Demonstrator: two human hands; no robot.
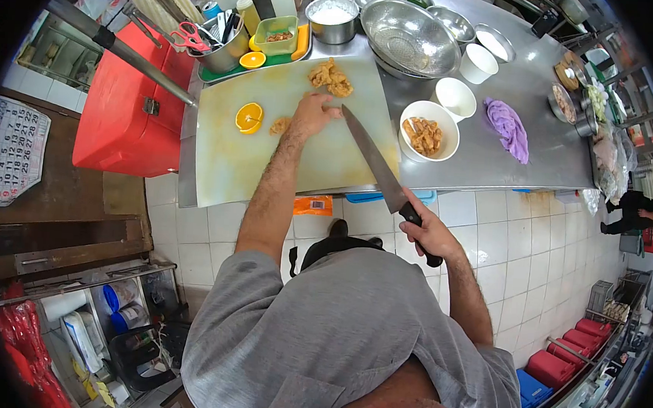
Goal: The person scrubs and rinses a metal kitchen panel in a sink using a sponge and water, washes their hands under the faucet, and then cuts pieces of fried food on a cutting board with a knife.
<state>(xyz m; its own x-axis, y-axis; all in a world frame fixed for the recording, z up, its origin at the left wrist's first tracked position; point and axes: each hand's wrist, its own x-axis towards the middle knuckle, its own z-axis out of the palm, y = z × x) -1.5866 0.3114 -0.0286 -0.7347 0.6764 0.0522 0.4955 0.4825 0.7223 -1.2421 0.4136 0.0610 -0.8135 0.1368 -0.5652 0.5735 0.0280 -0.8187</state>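
Note:
My right hand (428, 233) is closed round the black handle of a large knife (374, 162), whose blade points up and left over the cutting board (232, 161). The blade's tip lies close to the fingers of my left hand (315, 115). That hand is over the board, just below a pile of fried pieces (330, 77); whether it holds anything is hidden. A smaller fried piece (280, 125) lies left of my left wrist, beside a cut orange half (249, 118). Right of the board, a white bowl (454, 141) holds browned pieces (423, 136).
Behind the board are a metal pot with white contents (332, 16), a colander (410, 35) and a green tub (276, 33). White cups (454, 99) and a purple cloth (506, 130) are on the right. A red cooler (134, 106) stands left; a person (631, 208) is far right.

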